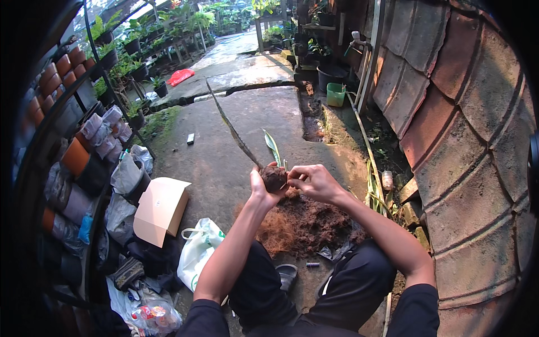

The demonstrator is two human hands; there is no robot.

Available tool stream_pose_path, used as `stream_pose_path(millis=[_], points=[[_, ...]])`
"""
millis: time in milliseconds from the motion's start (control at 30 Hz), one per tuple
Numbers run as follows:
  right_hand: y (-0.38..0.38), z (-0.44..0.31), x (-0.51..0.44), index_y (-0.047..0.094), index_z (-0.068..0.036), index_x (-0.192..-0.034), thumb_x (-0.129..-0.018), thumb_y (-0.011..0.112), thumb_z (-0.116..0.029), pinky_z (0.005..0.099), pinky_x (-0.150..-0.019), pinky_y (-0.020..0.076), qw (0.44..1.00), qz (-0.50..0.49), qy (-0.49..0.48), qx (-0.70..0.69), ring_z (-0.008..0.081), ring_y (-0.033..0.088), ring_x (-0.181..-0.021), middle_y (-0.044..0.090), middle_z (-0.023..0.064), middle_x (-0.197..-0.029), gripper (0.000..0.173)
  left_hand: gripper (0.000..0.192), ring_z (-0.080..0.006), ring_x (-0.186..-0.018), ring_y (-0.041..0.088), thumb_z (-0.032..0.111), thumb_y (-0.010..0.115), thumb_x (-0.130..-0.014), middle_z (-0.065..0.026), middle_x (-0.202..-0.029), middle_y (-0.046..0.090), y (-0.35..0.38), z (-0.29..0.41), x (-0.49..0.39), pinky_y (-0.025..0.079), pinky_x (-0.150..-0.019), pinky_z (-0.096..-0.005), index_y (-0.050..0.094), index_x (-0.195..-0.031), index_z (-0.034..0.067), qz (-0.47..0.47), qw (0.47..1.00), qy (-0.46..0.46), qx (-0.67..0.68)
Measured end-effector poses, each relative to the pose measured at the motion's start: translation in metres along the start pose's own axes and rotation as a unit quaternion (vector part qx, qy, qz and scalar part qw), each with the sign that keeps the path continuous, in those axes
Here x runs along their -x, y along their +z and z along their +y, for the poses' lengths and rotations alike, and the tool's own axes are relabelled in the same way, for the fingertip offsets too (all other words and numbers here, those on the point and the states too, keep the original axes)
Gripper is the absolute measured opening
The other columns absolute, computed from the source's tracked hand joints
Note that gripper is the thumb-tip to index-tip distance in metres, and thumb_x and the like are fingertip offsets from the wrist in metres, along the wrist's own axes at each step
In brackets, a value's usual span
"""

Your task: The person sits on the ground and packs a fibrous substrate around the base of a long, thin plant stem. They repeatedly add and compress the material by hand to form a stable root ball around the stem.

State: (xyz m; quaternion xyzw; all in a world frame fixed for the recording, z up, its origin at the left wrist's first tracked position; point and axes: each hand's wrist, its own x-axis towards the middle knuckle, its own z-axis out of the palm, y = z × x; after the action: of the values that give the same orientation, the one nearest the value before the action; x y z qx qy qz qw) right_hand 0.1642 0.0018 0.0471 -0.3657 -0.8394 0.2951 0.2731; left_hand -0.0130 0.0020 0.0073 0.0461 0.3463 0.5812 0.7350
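My left hand (262,185) cups a round ball of brown soil or coir (274,178) from below. A long, narrow, dark leaf (232,128) rises from the ball and leans to the upper left. Just beyond it stands a shorter variegated leaf (271,144) with pale edges, like a snake plant's; where its base joins is hidden. My right hand (311,180) has its fingertips pinched together at the ball's right side. Whether a thin strand is between those fingers is too small to tell. Beneath both hands lies a heap of coir fibre and dark soil (320,223).
A white plastic bag (201,246) and a cardboard box (162,206) lie to my left, beside shelves of stacked pots (76,158). Roof tiles (459,202) lean along the right. A small spool (313,265) rests between my feet. Farther off is a green container (336,94).
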Motion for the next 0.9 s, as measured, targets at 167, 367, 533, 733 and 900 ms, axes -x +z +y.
stream_pose_path(millis=[167, 367, 533, 733, 900], points=[[0.005, -0.006, 0.003, 0.067, -0.002, -0.099, -0.095, 0.061, -0.018, 0.0342, -0.064, 0.0509, 0.984, -0.021, 0.07, -0.163, 0.0152, 0.063, -0.072, 0.068, 0.0091, -0.08, 0.018, 0.054, -0.0301, -0.087, 0.062, 0.051, 0.021, -0.099, -0.0117, -0.097, 0.062, -0.027, 0.015, -0.015, 0.049, -0.075, -0.0476, 0.052, -0.117, 0.011, 0.013, 0.999, -0.005, -0.041], [0.0, 0.027, 0.007, 0.067, -0.004, -0.102, -0.096, 0.058, -0.03, 0.0392, -0.075, 0.0516, 0.971, -0.048, 0.213, 0.096, 0.0163, 0.066, -0.081, 0.07, 0.0135, -0.09, 0.027, 0.064, -0.0287, -0.092, 0.064, 0.058, 0.02, -0.099, -0.0129, -0.101, 0.062, -0.043, 0.014, -0.019, 0.052, -0.08, -0.0472, 0.048, -0.124, 0.007, -0.034, 0.987, -0.022, -0.158], [0.023, 0.051, 0.017, 0.04, -0.001, -0.144, -0.091, 0.065, -0.043, 0.0403, -0.094, 0.0492, 0.941, -0.077, 0.22, -0.246, 0.026, 0.058, -0.118, 0.061, 0.0183, -0.126, 0.072, 0.071, -0.0208, -0.107, 0.059, 0.064, 0.022, -0.098, -0.0128, -0.119, 0.059, -0.03, -0.001, -0.012, 0.049, -0.094, -0.0432, 0.036, -0.14, 0.008, -0.116, 0.952, -0.006, -0.283], [0.019, 0.071, 0.009, 0.039, -0.002, -0.145, -0.09, 0.069, -0.038, 0.0356, -0.093, 0.0493, 0.916, -0.07, 0.253, -0.302, 0.0223, 0.056, -0.118, 0.056, 0.0187, -0.133, 0.072, 0.068, -0.0219, -0.113, 0.055, 0.062, 0.034, -0.098, -0.0136, -0.131, 0.05, -0.016, -0.034, -0.021, 0.046, -0.097, -0.0419, 0.034, -0.141, 0.008, -0.145, 0.919, 0.006, -0.366], [0.021, 0.083, 0.012, 0.05, -0.007, -0.14, -0.085, 0.075, -0.038, 0.0373, -0.093, 0.0497, 0.957, -0.041, 0.224, -0.178, 0.0261, 0.061, -0.111, 0.058, 0.0202, -0.13, 0.067, 0.064, -0.0212, -0.109, 0.055, 0.052, 0.049, -0.097, -0.0141, -0.125, 0.05, -0.028, -0.042, -0.05, 0.047, -0.095, -0.0407, 0.033, -0.137, 0.004, -0.167, 0.924, -0.024, -0.345]])
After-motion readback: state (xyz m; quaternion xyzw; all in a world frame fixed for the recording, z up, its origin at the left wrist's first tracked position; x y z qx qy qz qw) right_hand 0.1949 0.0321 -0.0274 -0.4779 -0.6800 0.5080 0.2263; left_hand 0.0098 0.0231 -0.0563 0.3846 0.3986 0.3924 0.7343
